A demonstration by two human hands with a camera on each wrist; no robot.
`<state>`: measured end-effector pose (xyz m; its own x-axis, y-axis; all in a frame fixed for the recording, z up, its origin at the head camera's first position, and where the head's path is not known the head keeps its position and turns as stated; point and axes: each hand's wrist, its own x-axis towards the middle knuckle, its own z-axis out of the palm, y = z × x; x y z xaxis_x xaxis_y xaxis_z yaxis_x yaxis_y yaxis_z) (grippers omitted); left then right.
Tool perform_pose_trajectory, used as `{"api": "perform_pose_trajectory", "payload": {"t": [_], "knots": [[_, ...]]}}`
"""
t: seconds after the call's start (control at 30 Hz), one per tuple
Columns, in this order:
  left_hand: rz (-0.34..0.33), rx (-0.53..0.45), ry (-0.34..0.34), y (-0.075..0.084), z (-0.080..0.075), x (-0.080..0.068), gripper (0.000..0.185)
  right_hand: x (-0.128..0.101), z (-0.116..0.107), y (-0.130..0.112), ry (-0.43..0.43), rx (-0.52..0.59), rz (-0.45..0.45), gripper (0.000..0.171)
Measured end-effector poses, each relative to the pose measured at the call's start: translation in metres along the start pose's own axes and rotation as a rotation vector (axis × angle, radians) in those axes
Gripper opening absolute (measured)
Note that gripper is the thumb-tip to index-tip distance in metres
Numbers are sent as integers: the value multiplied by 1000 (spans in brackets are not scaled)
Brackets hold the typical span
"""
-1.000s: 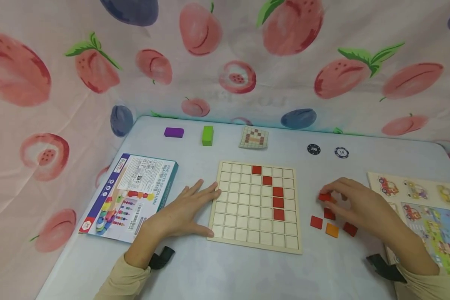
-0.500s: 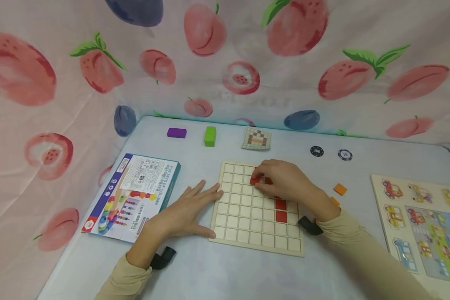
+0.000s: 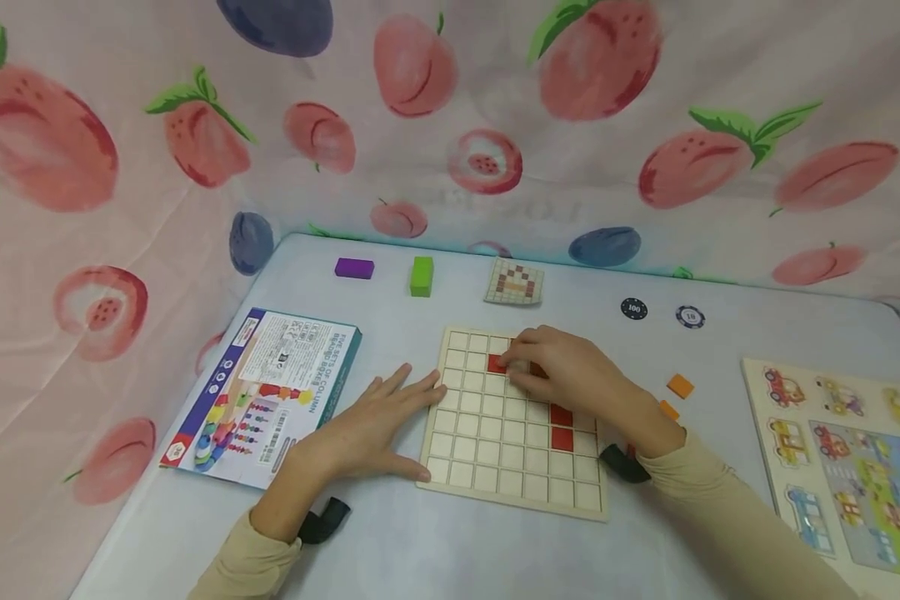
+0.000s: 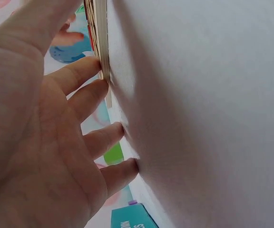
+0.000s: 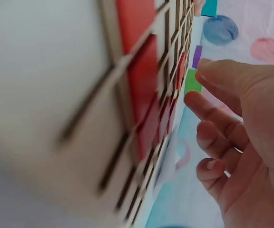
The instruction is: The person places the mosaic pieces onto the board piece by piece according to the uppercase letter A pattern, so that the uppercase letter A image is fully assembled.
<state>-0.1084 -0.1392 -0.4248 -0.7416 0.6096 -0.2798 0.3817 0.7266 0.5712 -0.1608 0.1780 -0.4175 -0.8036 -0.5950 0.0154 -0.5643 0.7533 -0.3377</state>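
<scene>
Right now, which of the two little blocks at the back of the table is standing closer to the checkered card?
The green block. It sits beside the checkered card, while the purple block lies farther left.

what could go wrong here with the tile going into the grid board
The right hand covers several cells of the grid board around the red tile at its fingertips, so the tile might end up crooked or in a neighbouring cell unnoticed.

The left hand only rests flat against the board's left edge, so a push from the right hand may slide the board.

The right sleeve lies close to the loose orange tiles and might drag them.
</scene>
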Motion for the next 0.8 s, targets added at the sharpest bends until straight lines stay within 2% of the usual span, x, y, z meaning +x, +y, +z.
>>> {"api": "perform_pose_trajectory", "payload": {"t": [0.17, 0.27, 0.4, 0.5, 0.63, 0.8], "knots": [[5, 0, 9, 1, 0, 0, 107, -38, -6, 12, -17, 64, 134, 26], [5, -3, 5, 2, -1, 0, 107, -67, -11, 21, 12, 87, 189, 26], [6, 4, 1, 2, -2, 0, 107, -105, -16, 35, 44, 51, 238, 28], [7, 16, -2, 3, -3, 0, 106, -129, -18, 42, 32, 14, 287, 28], [10, 22, -1, 2, -3, 0, 106, -151, -16, 43, 34, 2, 312, 29], [17, 27, 4, 1, -2, 0, 106, -163, -8, 40, 89, -11, 248, 33]]}}
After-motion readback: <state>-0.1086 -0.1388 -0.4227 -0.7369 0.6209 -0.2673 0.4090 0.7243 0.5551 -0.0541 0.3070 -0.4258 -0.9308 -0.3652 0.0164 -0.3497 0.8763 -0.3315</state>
